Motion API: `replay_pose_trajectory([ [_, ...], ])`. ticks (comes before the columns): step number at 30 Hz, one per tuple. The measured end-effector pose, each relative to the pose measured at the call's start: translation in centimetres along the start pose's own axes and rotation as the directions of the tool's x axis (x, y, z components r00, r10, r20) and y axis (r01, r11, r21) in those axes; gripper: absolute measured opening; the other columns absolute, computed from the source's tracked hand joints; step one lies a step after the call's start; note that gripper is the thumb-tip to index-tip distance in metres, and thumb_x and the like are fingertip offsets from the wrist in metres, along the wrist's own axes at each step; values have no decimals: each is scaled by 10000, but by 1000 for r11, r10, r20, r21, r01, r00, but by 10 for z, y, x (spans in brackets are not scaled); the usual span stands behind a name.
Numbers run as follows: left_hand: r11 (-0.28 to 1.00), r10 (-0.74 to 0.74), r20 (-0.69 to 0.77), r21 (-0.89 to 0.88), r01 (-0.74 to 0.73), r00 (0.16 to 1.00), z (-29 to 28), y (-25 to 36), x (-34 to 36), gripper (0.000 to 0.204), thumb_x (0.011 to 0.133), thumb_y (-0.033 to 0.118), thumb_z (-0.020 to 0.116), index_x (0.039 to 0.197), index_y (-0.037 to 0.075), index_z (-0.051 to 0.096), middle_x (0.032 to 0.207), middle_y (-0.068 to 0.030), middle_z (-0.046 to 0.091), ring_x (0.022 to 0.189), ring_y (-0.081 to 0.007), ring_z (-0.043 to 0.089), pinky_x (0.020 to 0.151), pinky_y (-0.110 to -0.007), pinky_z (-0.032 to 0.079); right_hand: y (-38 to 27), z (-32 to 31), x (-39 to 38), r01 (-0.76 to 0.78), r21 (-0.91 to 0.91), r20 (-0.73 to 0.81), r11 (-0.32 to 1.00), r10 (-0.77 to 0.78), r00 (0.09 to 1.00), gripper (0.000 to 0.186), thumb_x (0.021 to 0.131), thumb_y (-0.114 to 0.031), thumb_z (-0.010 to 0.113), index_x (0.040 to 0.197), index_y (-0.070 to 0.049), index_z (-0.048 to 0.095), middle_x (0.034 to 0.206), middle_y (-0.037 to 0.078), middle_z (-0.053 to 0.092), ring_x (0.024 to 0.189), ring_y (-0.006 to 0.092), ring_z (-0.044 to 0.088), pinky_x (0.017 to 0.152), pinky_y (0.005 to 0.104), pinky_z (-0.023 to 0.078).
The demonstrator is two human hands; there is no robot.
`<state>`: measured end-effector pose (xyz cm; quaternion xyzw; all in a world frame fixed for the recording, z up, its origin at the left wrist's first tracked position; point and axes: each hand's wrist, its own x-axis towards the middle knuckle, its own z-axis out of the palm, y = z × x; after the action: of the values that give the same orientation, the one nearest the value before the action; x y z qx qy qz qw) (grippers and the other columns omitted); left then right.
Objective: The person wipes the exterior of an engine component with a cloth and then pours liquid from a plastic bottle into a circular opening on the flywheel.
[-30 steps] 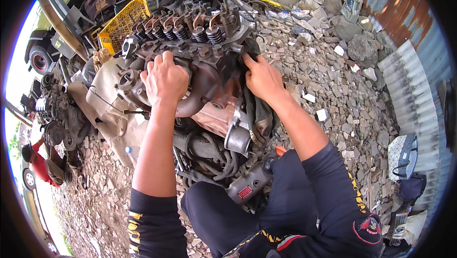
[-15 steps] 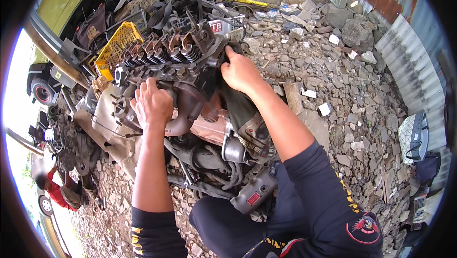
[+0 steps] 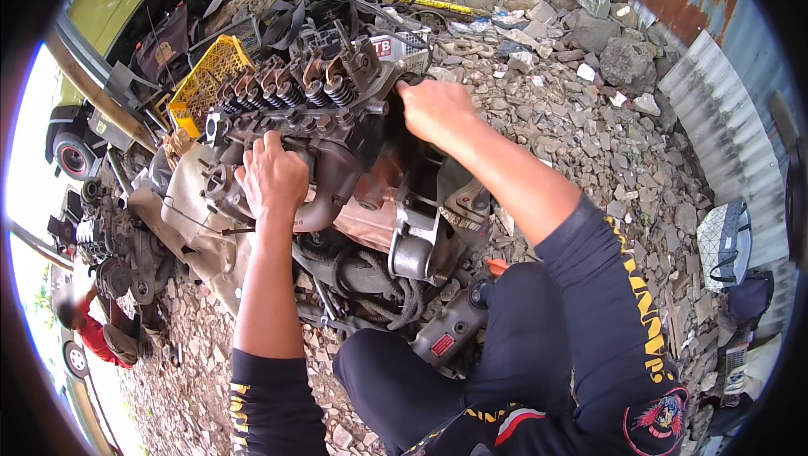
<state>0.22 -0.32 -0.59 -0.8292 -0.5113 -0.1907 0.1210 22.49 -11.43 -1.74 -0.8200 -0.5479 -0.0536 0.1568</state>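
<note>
An engine's cylinder head [image 3: 324,124], with exposed rocker arms and valve springs [image 3: 341,92] on top, sits tilted on the engine in front of me. My left hand [image 3: 274,177] is closed at its near side, fingers curled over the edge beside the curved exhaust manifold [image 3: 324,195]. At the head's right end my right hand [image 3: 436,109] grips the corner; its fingertips are partly hidden. Beneath lies the brownish engine block [image 3: 370,225] with a silver metal housing [image 3: 412,254]. A dark printed piece [image 3: 465,204], perhaps cloth, lies right of it.
A yellow plastic crate [image 3: 202,86] stands behind the engine at left. Near my knees lie a grey valve cover [image 3: 450,330], hoses [image 3: 370,283] and a wrench [image 3: 326,300]. Stony rubble [image 3: 606,229] covers the ground. A person in red [image 3: 97,334] crouches far left by other engine parts.
My right arm has swung outward, and the right hand has turned while staying at the head's corner. The dark printed piece below it has shifted down and right. My left hand has barely moved.
</note>
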Motion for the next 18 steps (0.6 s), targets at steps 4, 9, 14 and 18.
replay_pose_trajectory([
  [4, 1000, -21, 31, 1, 21, 999, -3, 0, 0, 329, 905, 214, 474, 1180, 63, 573, 1225, -149, 621, 1195, -329, 545, 1020, -502, 379, 6, 21, -8, 46, 329, 27, 943, -58, 998, 434, 871, -194, 527, 1277, -56, 597, 1074, 226, 693, 984, 406, 672, 881, 473, 543],
  [9, 1000, -17, 14, -5, 17, 1000, -6, 1, 0, 323, 900, 205, 476, 1173, 59, 569, 1216, -153, 620, 1193, -333, 546, 1026, -494, 371, 21, 24, -5, 47, 471, -72, 881, -15, 997, 566, 870, -201, 490, 1426, -96, 497, 1204, 242, 639, 1076, 412, 636, 947, 456, 512],
  [14, 999, -20, -9, 30, 20, 1000, 1, 3, -1, 323, 894, 204, 475, 1168, 63, 572, 1202, -154, 623, 1185, -332, 550, 1006, -497, 384, 3, 52, -27, 139, 682, -62, 718, -133, 989, 571, 864, -210, 497, 1410, -43, 502, 1342, 212, 576, 1160, 391, 606, 1011, 418, 475],
  [18, 999, -25, -21, 41, 26, 999, 5, -2, -2, 319, 895, 205, 474, 1163, 69, 578, 1195, -151, 629, 1177, -332, 555, 1004, -494, 383, -1, 35, -29, -86, 802, 162, 591, -76, 984, 616, 877, -160, 483, 1477, -41, 417, 1492, 173, 468, 1331, 317, 510, 1103, 335, 392],
])
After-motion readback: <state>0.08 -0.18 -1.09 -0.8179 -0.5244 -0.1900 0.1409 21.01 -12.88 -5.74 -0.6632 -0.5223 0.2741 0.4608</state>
